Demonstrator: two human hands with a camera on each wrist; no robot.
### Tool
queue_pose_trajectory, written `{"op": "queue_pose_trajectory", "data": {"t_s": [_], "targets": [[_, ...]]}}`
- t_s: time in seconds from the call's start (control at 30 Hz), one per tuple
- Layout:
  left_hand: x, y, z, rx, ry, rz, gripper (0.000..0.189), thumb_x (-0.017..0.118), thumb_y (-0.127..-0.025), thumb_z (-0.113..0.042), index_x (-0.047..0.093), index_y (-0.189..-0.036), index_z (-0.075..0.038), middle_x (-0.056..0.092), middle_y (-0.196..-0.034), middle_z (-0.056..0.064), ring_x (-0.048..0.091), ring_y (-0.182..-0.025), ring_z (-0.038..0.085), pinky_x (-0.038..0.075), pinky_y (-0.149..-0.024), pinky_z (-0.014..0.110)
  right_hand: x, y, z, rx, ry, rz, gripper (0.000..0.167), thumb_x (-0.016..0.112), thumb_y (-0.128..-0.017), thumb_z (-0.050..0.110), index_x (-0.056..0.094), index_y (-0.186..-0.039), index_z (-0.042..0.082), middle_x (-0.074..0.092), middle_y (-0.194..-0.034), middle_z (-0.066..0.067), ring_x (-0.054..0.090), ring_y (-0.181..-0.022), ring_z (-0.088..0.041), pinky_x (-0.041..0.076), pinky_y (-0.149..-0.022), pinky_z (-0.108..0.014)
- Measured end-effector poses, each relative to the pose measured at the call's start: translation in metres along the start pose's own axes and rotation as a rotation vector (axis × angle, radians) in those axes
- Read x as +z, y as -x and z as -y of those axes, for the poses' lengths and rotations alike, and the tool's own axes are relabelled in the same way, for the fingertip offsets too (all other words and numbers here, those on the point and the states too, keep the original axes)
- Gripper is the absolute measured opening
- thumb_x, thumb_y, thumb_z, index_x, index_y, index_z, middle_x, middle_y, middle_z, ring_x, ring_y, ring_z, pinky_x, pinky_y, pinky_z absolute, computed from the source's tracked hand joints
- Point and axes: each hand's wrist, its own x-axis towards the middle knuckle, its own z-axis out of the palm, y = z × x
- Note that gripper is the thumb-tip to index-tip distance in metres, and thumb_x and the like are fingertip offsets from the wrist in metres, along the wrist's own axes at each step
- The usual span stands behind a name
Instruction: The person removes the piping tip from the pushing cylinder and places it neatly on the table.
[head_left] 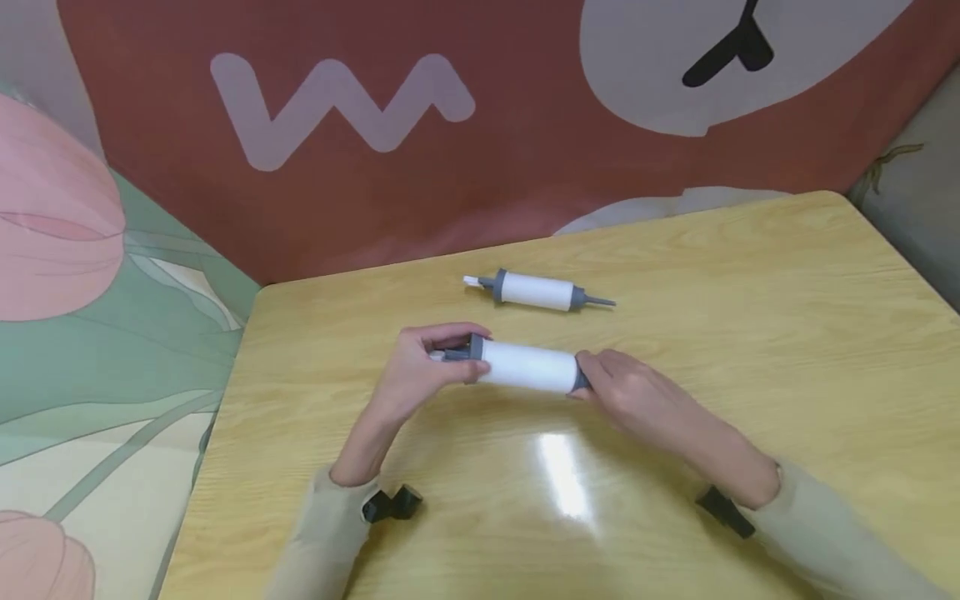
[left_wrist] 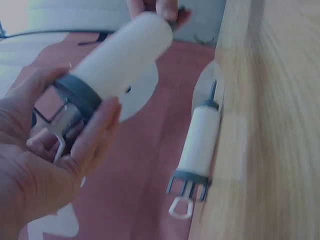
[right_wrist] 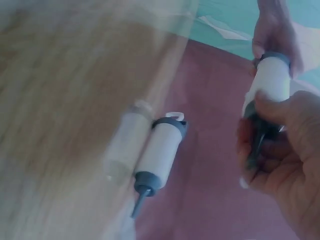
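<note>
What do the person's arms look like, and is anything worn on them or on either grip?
Pale beige long sleeves cover the left arm and right arm, ending near the wrists. A small black blocky device sits at the left cuff, a black bar-shaped one at the right. The left grip and right grip are ungloved.
</note>
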Motion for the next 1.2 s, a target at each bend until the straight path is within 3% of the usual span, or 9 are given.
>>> {"op": "queue_pose_trajectory", "data": {"t_s": [0.1, 0.2, 0.3, 0.37, 0.43, 0.63, 0.77, 1.03, 1.2], "targets": [[-0.004, 0.003, -0.001, 0.006, 0.041, -0.011, 0.038, 0.083, -0.078, -0.003, 0.075, -0.115, 0.003, 0.075, -0.110, 0.013, 0.066, -0.094, 0.025, 0.062, -0.069, 0.032, -0.007, -0.004, -0.003, 0.169, -0.223, -0.034, 0.041, 0.063, -0.104, 0.037, 0.070, -0.104, -0.003, 0.073, -0.084, -0.009, 0.067, -0.068, -0.015, 0.058, -0.059, -0.023], [0.003, 0.002, 0.001, 0.071, 0.076, -0.011, 0.041, 0.084, -0.081, -0.007, 0.073, -0.118, 0.004, 0.074, -0.114, 0.013, 0.065, -0.098, 0.025, 0.063, -0.073, 0.034, -0.023, -0.003, -0.006, 0.503, -0.575, -0.112, 0.019, 0.083, -0.090, 0.015, 0.075, -0.103, 0.005, 0.076, -0.089, -0.002, 0.070, -0.073, -0.010, 0.058, -0.064, -0.020], [0.014, 0.003, 0.005, 0.179, 0.043, -0.036, 0.044, 0.086, -0.081, -0.013, 0.072, -0.119, 0.002, 0.074, -0.115, 0.011, 0.066, -0.102, 0.023, 0.061, -0.079, 0.034, -0.029, -0.002, -0.009, 0.780, -0.979, -0.245, 0.013, 0.075, -0.092, -0.004, 0.074, -0.101, 0.005, 0.074, -0.085, -0.003, 0.069, -0.071, -0.012, 0.057, -0.064, -0.021], [0.021, 0.004, 0.006, 0.241, 0.014, -0.064, 0.043, 0.086, -0.081, -0.014, 0.073, -0.119, 0.000, 0.074, -0.114, 0.010, 0.067, -0.101, 0.022, 0.061, -0.081, 0.033, -0.024, -0.001, -0.009, 0.853, -1.207, -0.318, 0.010, 0.063, -0.101, -0.003, 0.071, -0.098, 0.004, 0.071, -0.082, -0.005, 0.067, -0.069, -0.014, 0.056, -0.062, -0.023], [0.026, 0.005, 0.007, 0.281, -0.005, -0.088, 0.042, 0.085, -0.081, -0.010, 0.073, -0.119, -0.001, 0.074, -0.113, 0.010, 0.067, -0.099, 0.021, 0.059, -0.081, 0.031, -0.015, -0.001, -0.009, 0.866, -1.334, -0.346, 0.023, 0.054, -0.108, 0.007, 0.068, -0.090, 0.005, 0.068, -0.077, -0.004, 0.062, -0.066, -0.013, 0.052, -0.059, -0.022], [0.033, 0.007, 0.004, 0.293, -0.026, -0.073, 0.040, 0.084, -0.080, -0.003, 0.074, -0.118, -0.003, 0.074, -0.111, 0.009, 0.069, -0.095, 0.026, 0.062, -0.076, 0.033, -0.002, -0.002, -0.007, 0.838, -1.311, -0.241, 0.052, 0.034, -0.115, 0.037, 0.058, -0.078, 0.009, 0.051, -0.061, 0.002, 0.043, -0.054, -0.013, 0.035, -0.050, -0.025], [0.032, 0.006, 0.002, 0.305, -0.075, -0.060, 0.039, 0.085, -0.080, -0.006, 0.075, -0.117, -0.004, 0.075, -0.109, 0.007, 0.070, -0.094, 0.025, 0.062, -0.076, 0.034, -0.004, -0.005, -0.008, 0.876, -1.347, -0.198, 0.047, 0.036, -0.114, 0.039, 0.063, -0.090, 0.010, 0.046, -0.060, 0.004, 0.039, -0.051, -0.010, 0.030, -0.048, -0.025], [0.029, 0.005, 0.004, 0.336, -0.127, -0.035, 0.037, 0.085, -0.080, -0.009, 0.075, -0.115, -0.004, 0.076, -0.110, 0.007, 0.070, -0.094, 0.020, 0.063, -0.077, 0.039, -0.004, -0.006, -0.011, 0.922, -1.492, -0.092, 0.037, 0.038, -0.114, 0.034, 0.057, -0.090, 0.013, 0.044, -0.060, 0.008, 0.037, -0.049, -0.008, 0.022, -0.050, -0.026], [0.028, 0.004, 0.008, 0.406, -0.251, 0.019, 0.038, 0.086, -0.081, -0.009, 0.074, -0.116, -0.002, 0.076, -0.109, 0.010, 0.071, -0.091, 0.018, 0.063, -0.076, 0.034, -0.007, -0.008, -0.007, 1.043, -1.476, -0.106, 0.036, 0.042, -0.112, 0.041, 0.053, -0.094, 0.012, 0.037, -0.058, 0.009, 0.032, -0.048, -0.007, 0.016, -0.050, -0.027]]}}
